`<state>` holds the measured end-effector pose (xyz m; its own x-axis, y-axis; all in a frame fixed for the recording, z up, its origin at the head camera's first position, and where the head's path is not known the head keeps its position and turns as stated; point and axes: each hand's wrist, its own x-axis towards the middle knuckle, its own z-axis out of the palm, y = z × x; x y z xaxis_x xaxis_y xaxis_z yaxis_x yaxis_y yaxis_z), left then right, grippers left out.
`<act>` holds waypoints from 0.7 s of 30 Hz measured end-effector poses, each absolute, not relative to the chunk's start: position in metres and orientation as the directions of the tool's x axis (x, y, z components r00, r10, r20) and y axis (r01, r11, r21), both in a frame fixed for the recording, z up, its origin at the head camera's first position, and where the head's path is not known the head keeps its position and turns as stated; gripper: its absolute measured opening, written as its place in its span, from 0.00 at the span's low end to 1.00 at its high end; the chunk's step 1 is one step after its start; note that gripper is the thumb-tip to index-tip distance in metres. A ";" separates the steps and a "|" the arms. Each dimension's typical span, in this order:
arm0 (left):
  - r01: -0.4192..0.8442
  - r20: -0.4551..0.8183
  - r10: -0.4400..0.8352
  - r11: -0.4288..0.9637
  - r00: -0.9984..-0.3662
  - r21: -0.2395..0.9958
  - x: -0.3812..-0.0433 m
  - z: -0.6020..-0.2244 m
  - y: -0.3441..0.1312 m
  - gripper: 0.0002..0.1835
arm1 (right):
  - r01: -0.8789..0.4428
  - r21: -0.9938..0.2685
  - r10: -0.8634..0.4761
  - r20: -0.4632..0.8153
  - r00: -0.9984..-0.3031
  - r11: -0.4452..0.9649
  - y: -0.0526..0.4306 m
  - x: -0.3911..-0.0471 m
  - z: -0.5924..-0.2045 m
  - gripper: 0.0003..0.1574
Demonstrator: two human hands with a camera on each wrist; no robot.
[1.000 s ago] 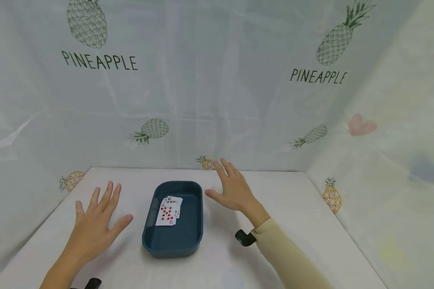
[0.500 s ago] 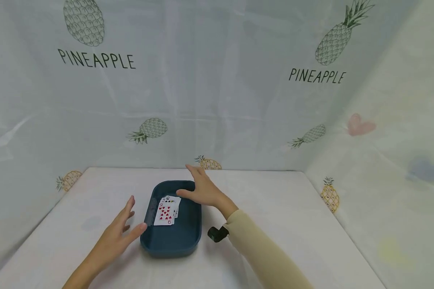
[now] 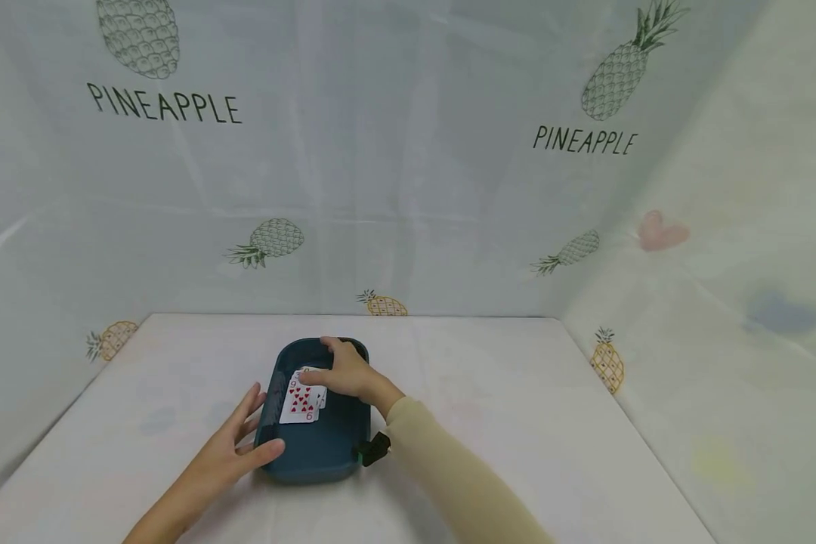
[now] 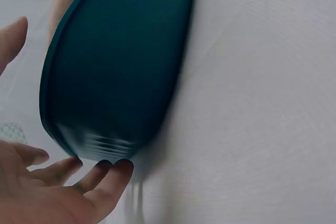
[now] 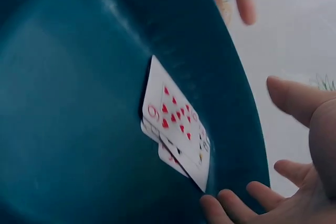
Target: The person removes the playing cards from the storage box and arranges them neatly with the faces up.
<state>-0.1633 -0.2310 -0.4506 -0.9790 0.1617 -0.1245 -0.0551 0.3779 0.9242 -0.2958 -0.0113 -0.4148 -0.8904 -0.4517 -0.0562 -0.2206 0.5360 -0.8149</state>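
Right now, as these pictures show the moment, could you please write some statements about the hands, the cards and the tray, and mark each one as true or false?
1. The playing cards lie inside the tray. True.
2. The top card shows black clubs. False: the top card shows red hearts.
3. The left hand is at the left side of the tray. True.
4. The right hand is lifting a card. False: the right hand holds no card; the cards lie in the tray.
5. The tray is upside down on the table. False: the tray has its open side up.
6. The cloth behind the table carries the word PINEAPPLE. True.
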 end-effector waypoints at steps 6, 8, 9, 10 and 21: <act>-0.082 -0.146 0.179 0.320 -0.973 0.944 -0.163 -0.456 -0.234 0.58 | -0.148 -0.840 -0.437 -0.115 -0.892 0.522 -0.017 -0.292 -0.419 0.55; -0.096 -0.162 0.187 0.318 -0.969 0.943 -0.164 -0.458 -0.234 0.59 | -0.125 -0.847 -0.442 -0.139 -0.886 0.517 -0.017 -0.290 -0.418 0.54; -0.103 -0.171 0.191 0.321 -0.967 0.941 -0.164 -0.459 -0.234 0.59 | -0.120 -0.847 -0.447 -0.149 -0.882 0.518 -0.017 -0.290 -0.418 0.54; -0.112 -0.182 0.192 0.325 -0.964 0.939 -0.164 -0.459 -0.234 0.60 | -0.119 -0.843 -0.452 -0.157 -0.878 0.524 -0.018 -0.289 -0.417 0.54; -0.127 -0.196 0.222 0.288 -0.955 0.949 -0.163 -0.464 -0.235 0.61 | -0.110 -0.719 -0.413 -0.261 -0.872 0.686 -0.033 -0.292 -0.418 0.55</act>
<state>-0.1634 -0.2352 -0.4642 -0.9553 0.2219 -0.1955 -0.1273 0.2884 0.9490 -0.2918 -0.0334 -0.4181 -0.8724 -0.4132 -0.2610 -0.1097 0.6861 -0.7192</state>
